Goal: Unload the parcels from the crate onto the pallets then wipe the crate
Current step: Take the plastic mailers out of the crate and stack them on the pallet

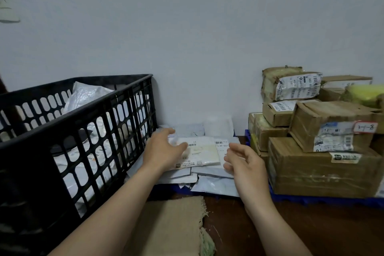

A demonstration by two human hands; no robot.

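Far left, we saw black slatted crate (83, 122), white poly mailers (87, 93) inside. Our left hand (164, 148) spread wide over labelled envelope (202, 153); contact, we couldn't tell. Envelope topped flat-mailer pile on blue pallet (182, 190). Our right hand (243, 162) alongside, loosely open, holding nothing. Far right, taped cardboard boxes (322, 170) stacked on second pallet (324, 200).

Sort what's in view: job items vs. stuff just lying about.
Job: black crate; white bags in it; flat mailers and cardboard boxes on blue pallets; left hand and right hand, open over the mailers.
Lying about: frayed beige cloth (maybe the wiping cloth, cannot tell); blurred yellow-green item behind the boxes.
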